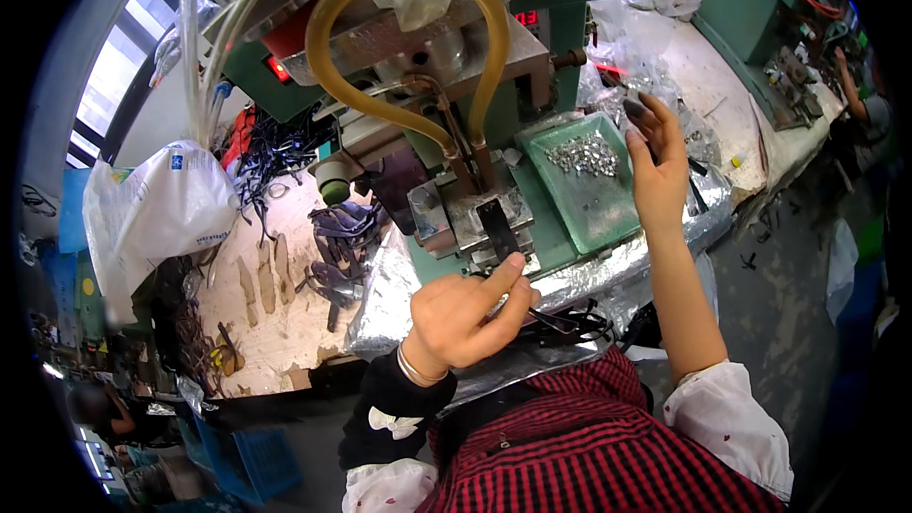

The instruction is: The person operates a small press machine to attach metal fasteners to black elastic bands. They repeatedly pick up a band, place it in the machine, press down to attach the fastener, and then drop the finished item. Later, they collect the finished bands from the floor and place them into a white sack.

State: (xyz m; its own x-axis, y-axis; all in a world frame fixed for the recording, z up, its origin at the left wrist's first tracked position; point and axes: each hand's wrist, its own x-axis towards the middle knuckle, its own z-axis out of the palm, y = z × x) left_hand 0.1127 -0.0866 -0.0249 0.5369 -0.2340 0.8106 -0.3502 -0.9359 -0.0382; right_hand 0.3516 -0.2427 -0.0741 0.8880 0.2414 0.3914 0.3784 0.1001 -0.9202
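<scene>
We see a green tray [608, 218] on the foil-covered worktop [389, 294], holding a small heap of shiny metal bits [584, 154] toward its far end. Our right hand [655, 157] hovers at the tray's right edge, fingers loosely spread, holding nothing we can make out. Our left hand [467, 313] pinches a dark strip [498, 233] lying in the machine's metal fixture [475, 214], just left of the tray.
</scene>
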